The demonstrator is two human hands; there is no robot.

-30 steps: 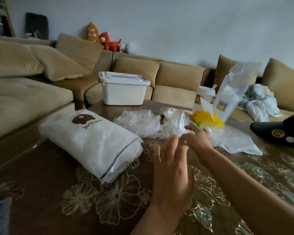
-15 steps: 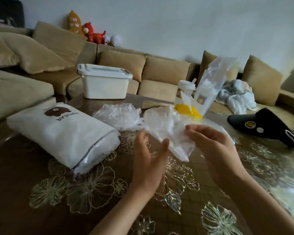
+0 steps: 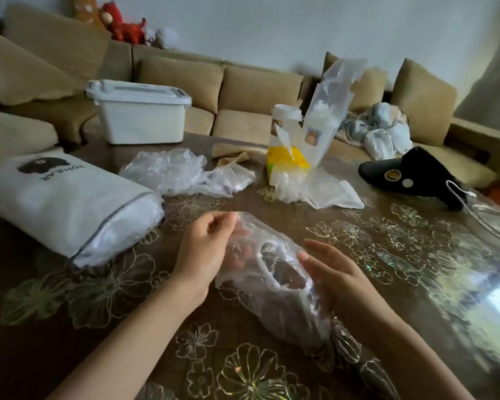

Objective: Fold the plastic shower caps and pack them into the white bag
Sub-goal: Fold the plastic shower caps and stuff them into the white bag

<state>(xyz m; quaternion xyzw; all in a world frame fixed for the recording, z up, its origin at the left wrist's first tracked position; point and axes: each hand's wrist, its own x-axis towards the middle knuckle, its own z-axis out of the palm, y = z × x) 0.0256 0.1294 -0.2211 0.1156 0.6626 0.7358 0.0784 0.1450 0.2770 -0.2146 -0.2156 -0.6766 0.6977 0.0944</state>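
Note:
A clear plastic shower cap (image 3: pixel 269 272) is stretched between my hands just above the table. My left hand (image 3: pixel 205 249) pinches its far upper edge with curled fingers. My right hand (image 3: pixel 334 272) holds its right side, fingers fairly straight against the plastic and partly behind it. The white bag (image 3: pixel 64 200) with a bear logo lies on its side at the left, its open end facing me. A heap of crumpled clear caps (image 3: pixel 176 174) sits behind my hands, mid-table.
A white lidded box (image 3: pixel 142 114) stands at the table's far edge. A yellow-and-clear package (image 3: pixel 298 157) rests on flat plastic sheets (image 3: pixel 324 192). A black cap-like object (image 3: pixel 410 174) with a cord lies at the right. A tan sofa (image 3: pixel 243 90) wraps behind.
My hands took one cap from the pile, drew it toward me and lowered it over the table. The camera tilted down and shifted right.

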